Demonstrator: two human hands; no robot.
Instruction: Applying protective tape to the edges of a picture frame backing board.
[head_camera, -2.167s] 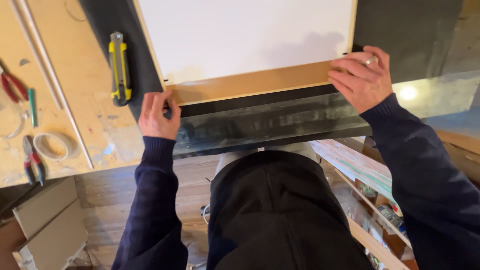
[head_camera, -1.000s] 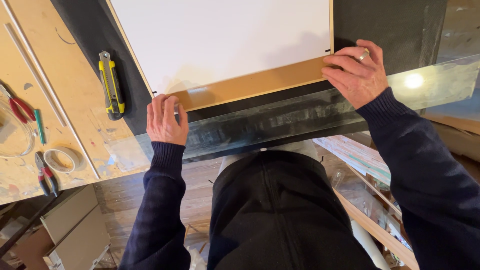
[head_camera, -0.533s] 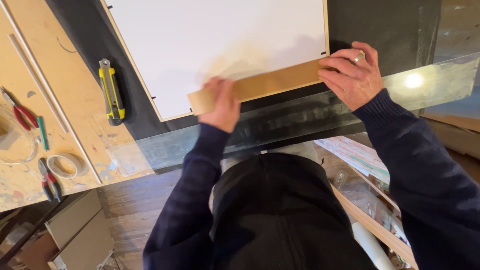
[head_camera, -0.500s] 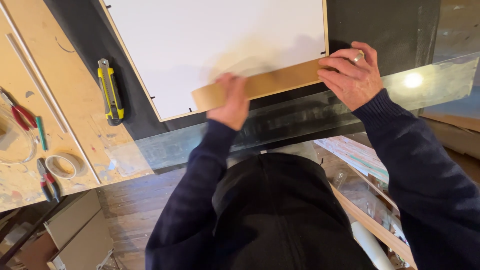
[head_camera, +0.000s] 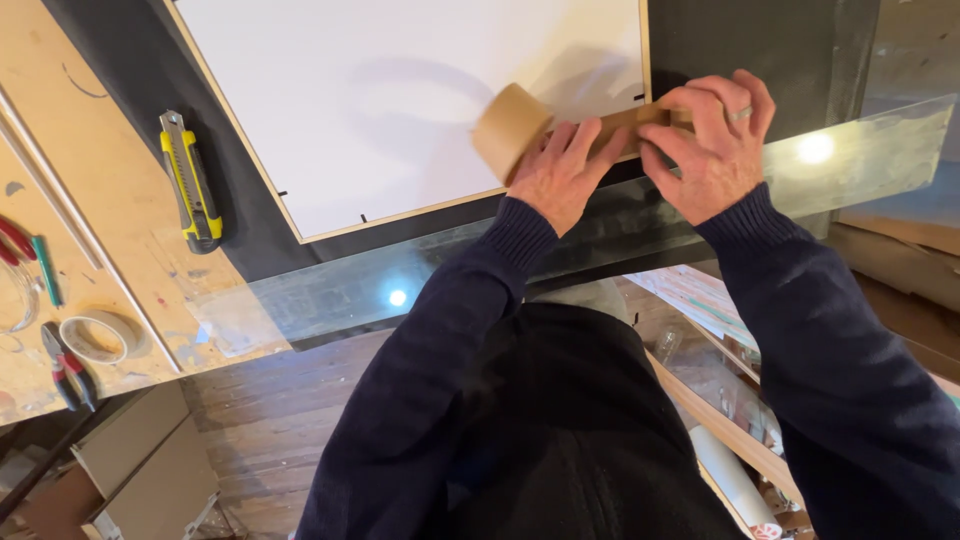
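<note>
Nearest the camera lies a clear glass sheet (head_camera: 860, 150), stretched along the near edge of the workbench and catching two bright glints of light. Just beyond it, the left hand (head_camera: 560, 175) lies with its fingers spread flat, pressing on a strip of brown paper tape (head_camera: 625, 120) that runs along the near edge of a white rectangular board with a thin pale wooden rim (head_camera: 400, 90). The loose end of the strip curls up in a roll (head_camera: 508, 128) just left of that hand (whether the thumb hooks it, I cannot tell). The right hand (head_camera: 712, 150), a ring on one finger, has its fingers curled down on the tape at the board's near right corner, touching the left hand's fingertips. The board rests on a black mat (head_camera: 150, 70). Toward the left edge of the bench lie a yellow-and-black utility knife (head_camera: 190, 180), a roll of pale masking tape (head_camera: 92, 338) and red-handled pliers (head_camera: 68, 368).
</note>
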